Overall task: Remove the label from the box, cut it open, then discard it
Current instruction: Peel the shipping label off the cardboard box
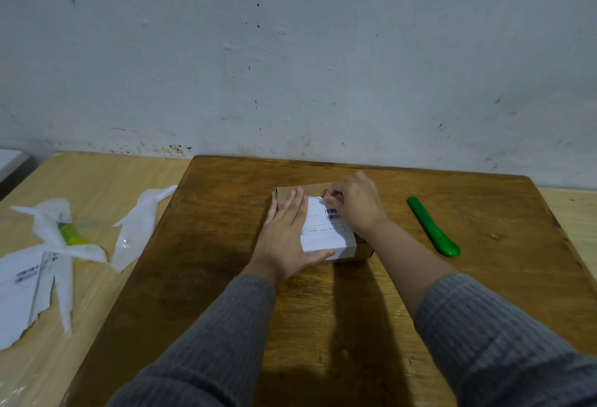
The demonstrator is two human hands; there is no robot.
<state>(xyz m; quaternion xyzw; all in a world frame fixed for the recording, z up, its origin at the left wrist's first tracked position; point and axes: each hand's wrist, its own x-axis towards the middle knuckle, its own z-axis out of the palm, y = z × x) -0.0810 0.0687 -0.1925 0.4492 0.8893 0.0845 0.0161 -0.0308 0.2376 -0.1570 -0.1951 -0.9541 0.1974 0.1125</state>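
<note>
A small brown cardboard box (290,191) stands on the dark wooden board (420,277), near its far edge. A white shipping label (326,235) with a barcode covers the box's top and folds over its near side. My left hand (284,235) lies flat on the box's left part, fingers straight, thumb against the near side. My right hand (355,201) is at the label's far corner, fingertips curled and pinching the label's edge. A green box cutter (431,227) lies on the board to the right of the box, untouched.
On the lighter table (97,174) to the left lie torn white plastic mailers (135,228), a yellow-green tube (71,233) and a torn label sheet (19,280). A scuffed white wall (290,51) rises just behind the board.
</note>
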